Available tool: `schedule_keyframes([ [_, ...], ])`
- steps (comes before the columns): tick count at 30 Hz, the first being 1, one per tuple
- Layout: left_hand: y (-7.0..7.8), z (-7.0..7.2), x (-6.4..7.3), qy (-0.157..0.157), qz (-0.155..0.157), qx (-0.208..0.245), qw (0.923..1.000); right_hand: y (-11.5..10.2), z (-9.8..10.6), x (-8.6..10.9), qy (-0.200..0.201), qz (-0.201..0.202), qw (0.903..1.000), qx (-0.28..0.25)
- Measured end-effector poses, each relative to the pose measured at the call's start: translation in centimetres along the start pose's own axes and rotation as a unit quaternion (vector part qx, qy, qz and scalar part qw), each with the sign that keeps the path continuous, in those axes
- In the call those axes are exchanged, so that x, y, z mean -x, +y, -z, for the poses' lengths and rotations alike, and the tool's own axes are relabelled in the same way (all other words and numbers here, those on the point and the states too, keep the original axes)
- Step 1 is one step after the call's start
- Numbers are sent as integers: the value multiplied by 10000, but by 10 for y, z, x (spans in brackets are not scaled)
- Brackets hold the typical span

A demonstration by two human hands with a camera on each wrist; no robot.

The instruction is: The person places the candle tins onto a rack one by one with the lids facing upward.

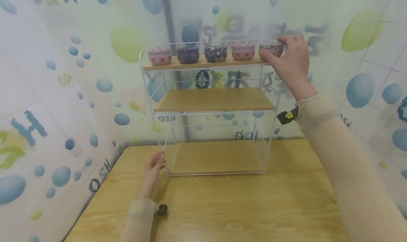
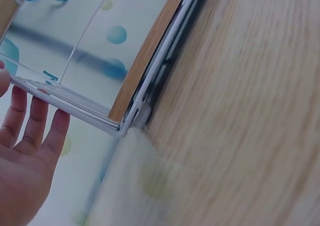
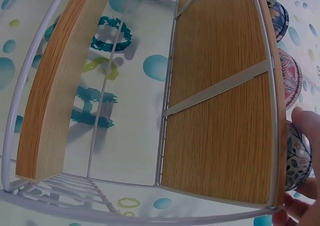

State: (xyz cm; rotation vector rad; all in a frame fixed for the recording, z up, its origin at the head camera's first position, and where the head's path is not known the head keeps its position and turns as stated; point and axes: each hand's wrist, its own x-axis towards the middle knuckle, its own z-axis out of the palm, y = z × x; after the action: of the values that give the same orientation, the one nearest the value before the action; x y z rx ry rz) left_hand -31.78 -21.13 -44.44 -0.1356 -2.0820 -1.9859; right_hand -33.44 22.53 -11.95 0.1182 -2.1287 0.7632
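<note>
A white wire rack (image 1: 211, 112) with wooden boards stands on the table. At the right end of its top board, my right hand (image 1: 294, 60) holds a small bowl (image 1: 271, 49) with thumb and fingers around its sides. The right wrist view shows this bowl (image 3: 298, 156) with a dark leaf pattern on white, sitting at the board's edge. Low on the rack's left side, my left hand (image 1: 154, 161) grips the white wire side frame (image 2: 75, 110), fingertips against the wire and thumb partly out of view.
Left of the held bowl, a row of small bowls stands on the top board: a pink one (image 1: 243, 52), two dark blue ones (image 1: 216, 54) and another pink one (image 1: 160, 57). A patterned curtain (image 1: 133, 76) hangs behind. The wooden table (image 1: 222, 206) extends in front.
</note>
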Motion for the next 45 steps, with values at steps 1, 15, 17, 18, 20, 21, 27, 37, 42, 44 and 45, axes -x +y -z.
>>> schedule_keyframes([
  [1, -3, 1, -2, 9, 2, -18, 10000, 0, 0, 0, 1, -3, 10000, -14],
  [15, 2, 12, -2, -471, -31, -469, 9978, 5, 2, 0, -132, 129, 9995, -245],
  [17, 3, 16, -2, -602, -16, -583, 9965, 5, 2, 0, -132, 169, 9993, -311],
  [18, 3, 17, -3, -669, -22, -655, 9956, 5, 2, 0, -130, 167, 9991, -355],
  [20, 4, 20, -3, -819, -76, -830, 9931, 5, 2, 1, -108, 138, 9991, -397],
  [21, 5, 22, -2, -893, -110, -938, 9915, 6, 2, 2, -86, 134, 9990, -411],
  [27, 14, 29, 3, -1253, -560, -1517, 9789, 8, 3, 4, 7, 182, 9986, -489],
  [37, 29, 44, 6, -1689, -860, -2482, 9500, 9, 5, 6, -57, 279, 9983, -517],
  [42, 38, 57, 2, -1853, -979, -3056, 9288, 10, 7, 7, -157, 292, 9982, -491],
  [44, 44, 63, -1, -1918, -952, -3299, 9194, 10, 8, 8, -182, 296, 9982, -484],
  [45, 47, 66, -2, -1943, -918, -3424, 9146, 10, 9, 8, -190, 302, 9982, -474],
])
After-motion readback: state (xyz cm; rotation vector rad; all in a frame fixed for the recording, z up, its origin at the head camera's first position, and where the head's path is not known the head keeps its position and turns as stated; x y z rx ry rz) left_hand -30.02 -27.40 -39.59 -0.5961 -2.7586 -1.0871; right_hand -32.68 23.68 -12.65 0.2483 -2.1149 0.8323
